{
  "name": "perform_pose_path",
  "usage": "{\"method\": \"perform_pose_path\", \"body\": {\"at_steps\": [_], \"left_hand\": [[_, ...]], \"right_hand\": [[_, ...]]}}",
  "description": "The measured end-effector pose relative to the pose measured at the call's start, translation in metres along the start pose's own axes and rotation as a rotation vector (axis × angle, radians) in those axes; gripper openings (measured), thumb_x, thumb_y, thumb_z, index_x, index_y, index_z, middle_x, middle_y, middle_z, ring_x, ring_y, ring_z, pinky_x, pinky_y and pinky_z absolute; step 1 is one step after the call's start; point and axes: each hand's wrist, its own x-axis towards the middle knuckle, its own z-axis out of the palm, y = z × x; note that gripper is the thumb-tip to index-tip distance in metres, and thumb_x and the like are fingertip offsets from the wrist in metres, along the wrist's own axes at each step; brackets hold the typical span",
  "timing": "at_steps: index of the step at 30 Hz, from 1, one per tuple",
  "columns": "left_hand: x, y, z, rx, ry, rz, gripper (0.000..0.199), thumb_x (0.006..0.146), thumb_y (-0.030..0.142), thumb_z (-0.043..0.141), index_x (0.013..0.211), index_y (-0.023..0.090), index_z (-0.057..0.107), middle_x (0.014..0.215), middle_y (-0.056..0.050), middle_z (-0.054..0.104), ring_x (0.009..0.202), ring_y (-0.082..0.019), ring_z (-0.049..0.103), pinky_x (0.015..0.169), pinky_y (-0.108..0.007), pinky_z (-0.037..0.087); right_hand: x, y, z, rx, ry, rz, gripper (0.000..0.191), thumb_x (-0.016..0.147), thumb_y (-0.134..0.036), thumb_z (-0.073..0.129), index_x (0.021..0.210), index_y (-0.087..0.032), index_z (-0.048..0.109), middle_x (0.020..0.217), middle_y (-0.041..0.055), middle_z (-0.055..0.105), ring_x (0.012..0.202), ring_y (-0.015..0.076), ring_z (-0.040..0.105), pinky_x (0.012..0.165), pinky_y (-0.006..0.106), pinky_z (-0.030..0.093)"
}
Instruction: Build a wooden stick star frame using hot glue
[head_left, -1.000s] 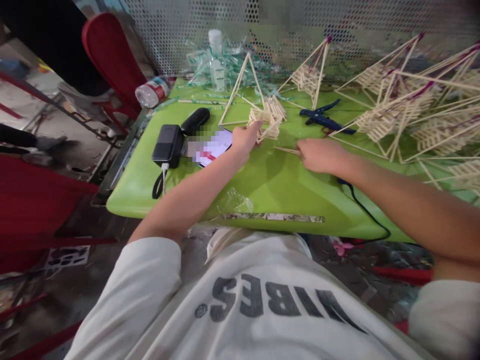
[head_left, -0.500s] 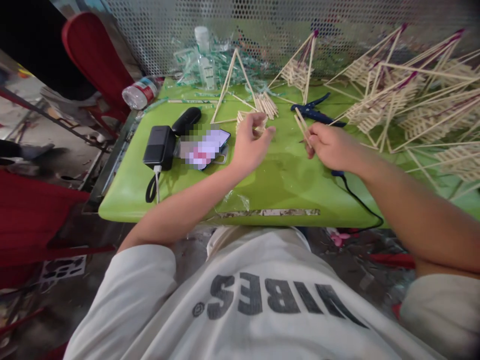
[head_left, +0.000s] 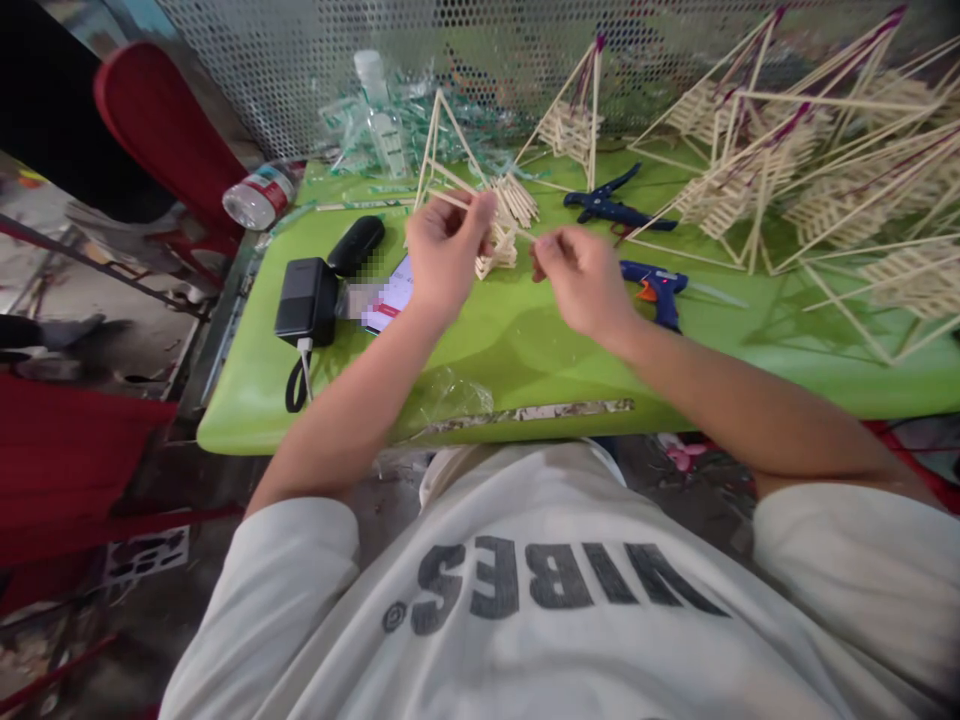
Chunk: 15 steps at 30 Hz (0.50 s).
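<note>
- Several finished stick pyramids [head_left: 757, 150] stand at the green table [head_left: 525, 360] rear.
- Left hand [head_left: 444, 255] fingers pinch one thin stick [head_left: 459, 199].
- Right hand [head_left: 577, 280] fingers pinch another stick [head_left: 525, 235] beside the unfinished stick piece [head_left: 504, 215]; judged partway.

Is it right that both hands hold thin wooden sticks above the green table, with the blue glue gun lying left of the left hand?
Not quite. In the head view the blue glue gun lies right of the right hand, not left of the left hand. Both hands do hold thin wooden sticks above the green table.
</note>
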Motion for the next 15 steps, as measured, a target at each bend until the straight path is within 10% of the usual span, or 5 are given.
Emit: {"method": "perform_pose_path", "body": {"at_steps": [3,6,15], "left_hand": [[0.022,-0.002,-0.017,-0.006,0.045,0.14,0.049,0.11,0.051,0.087,0.079,0.023,0.062,0.07,0.005,0.057,0.063,-0.008,0.048,0.065,-0.028,0.042],[0.035,-0.006,-0.029,0.015,0.042,0.156,0.05,0.117,0.054,0.076,0.084,0.022,0.057,0.07,0.006,0.052,0.068,-0.008,0.041,0.069,-0.03,0.037],[0.021,0.0,-0.018,0.094,-0.006,0.195,0.047,0.113,0.052,0.083,0.08,0.025,0.063,0.068,0.003,0.057,0.063,-0.012,0.047,0.062,-0.033,0.036]], "right_hand": [[-0.031,0.006,0.025,-0.173,-0.294,-0.196,0.095,0.114,-0.086,0.045,0.174,-0.014,0.058,0.186,0.026,0.052,0.171,0.0489,0.052,0.138,0.07,0.047],[-0.06,0.025,0.038,-0.3,-0.599,-0.34,0.112,0.111,-0.087,0.05,0.192,-0.012,0.03,0.2,0.0227,0.02,0.187,0.0498,0.021,0.151,0.075,0.024],[-0.196,0.099,-0.055,-0.615,-0.414,-0.195,0.126,0.11,-0.08,0.055,0.195,-0.01,-0.007,0.199,0.0289,0.02,0.185,0.051,0.028,0.146,0.076,0.037]]}}
